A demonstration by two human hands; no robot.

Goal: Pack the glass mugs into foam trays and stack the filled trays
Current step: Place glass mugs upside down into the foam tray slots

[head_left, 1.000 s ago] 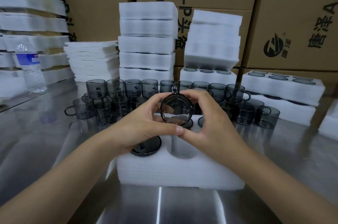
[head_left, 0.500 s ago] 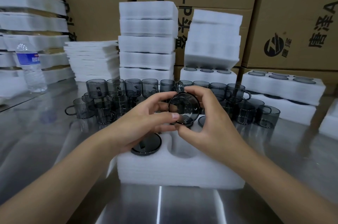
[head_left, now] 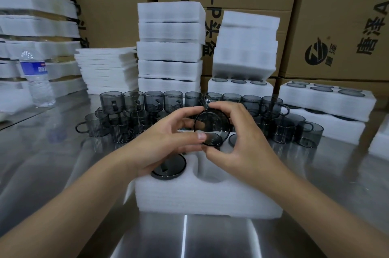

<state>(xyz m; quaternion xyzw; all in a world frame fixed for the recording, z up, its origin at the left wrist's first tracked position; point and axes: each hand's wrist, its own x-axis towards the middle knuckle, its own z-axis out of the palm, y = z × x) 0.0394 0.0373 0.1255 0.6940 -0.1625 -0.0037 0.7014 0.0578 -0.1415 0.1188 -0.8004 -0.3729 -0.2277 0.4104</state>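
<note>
Between left grip and right grip, above the foam tray: a glass mug pinched by its rim.
The glass looks slick and the hold is only a pinch; a slip could drop it onto the seated mug below the left grip; pockets behind both grips are hidden, so the tray's fill is unclear.

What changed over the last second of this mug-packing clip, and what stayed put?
The glass mug shifted slightly to the right, above the far side of the foam tray. The left hand and right hand moved with it and kept gripping it; nothing was let go. The tray, the seated mug in its near-left slot, the loose mugs behind and the water bottle stayed put.
</note>
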